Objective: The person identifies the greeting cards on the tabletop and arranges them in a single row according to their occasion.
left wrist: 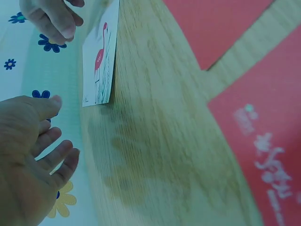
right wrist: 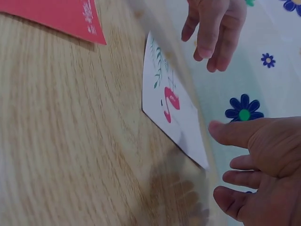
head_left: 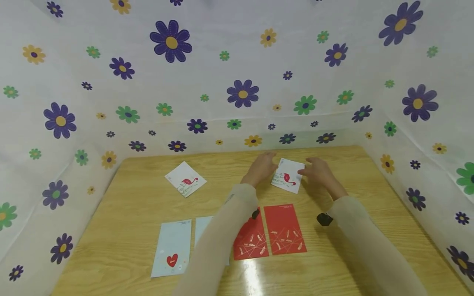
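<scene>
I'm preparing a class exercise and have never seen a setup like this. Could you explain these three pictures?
No robot here: a person works bare-handed, with the left hand and right hand reaching forward. The wide picture comes from a camera worn on the head; the other two come from cameras on the left and right wrists. On the wooden table lie two red cards, two pale blue cards, one partly hidden by the left sleeve, and a white flamingo card toward the left. A second flamingo card is between the hands. Neither hand appears to grip it; the fingers are loose and open. A flowered cloth surrounds the table.
</scene>
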Available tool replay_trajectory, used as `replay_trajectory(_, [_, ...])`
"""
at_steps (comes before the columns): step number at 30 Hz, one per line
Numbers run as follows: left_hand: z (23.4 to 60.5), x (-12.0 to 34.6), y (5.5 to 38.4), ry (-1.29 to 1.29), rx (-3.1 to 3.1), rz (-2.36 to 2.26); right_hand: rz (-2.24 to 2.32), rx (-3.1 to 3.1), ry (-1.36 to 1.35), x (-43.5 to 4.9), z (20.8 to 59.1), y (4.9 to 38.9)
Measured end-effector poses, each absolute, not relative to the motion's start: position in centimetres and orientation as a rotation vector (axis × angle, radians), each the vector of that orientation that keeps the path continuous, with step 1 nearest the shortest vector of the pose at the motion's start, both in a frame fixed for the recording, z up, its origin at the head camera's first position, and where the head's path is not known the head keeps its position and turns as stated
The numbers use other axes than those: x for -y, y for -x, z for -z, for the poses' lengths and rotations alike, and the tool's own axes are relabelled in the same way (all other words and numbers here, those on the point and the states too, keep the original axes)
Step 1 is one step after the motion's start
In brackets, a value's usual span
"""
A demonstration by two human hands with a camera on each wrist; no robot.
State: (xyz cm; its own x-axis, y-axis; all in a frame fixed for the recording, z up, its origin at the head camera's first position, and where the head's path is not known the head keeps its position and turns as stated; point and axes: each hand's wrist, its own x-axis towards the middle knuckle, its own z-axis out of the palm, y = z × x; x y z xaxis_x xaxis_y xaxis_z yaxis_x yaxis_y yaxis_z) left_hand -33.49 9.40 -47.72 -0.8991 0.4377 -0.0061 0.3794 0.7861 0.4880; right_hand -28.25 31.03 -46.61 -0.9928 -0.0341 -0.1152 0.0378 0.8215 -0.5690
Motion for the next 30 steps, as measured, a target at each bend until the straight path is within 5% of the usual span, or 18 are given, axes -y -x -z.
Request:
replay_trajectory(20, [48.6, -11.0, 32.6, -0.593, -2.789, -0.478, 0.696, -2.919, 0.085, -28.7, 47.9, 30.8])
replay_trajectory(30, [48.1, -10.6, 31.9, -0.715, -2.807, -0.393, 0.875, -3.004, 0.111, -28.4, 48.6, 29.1])
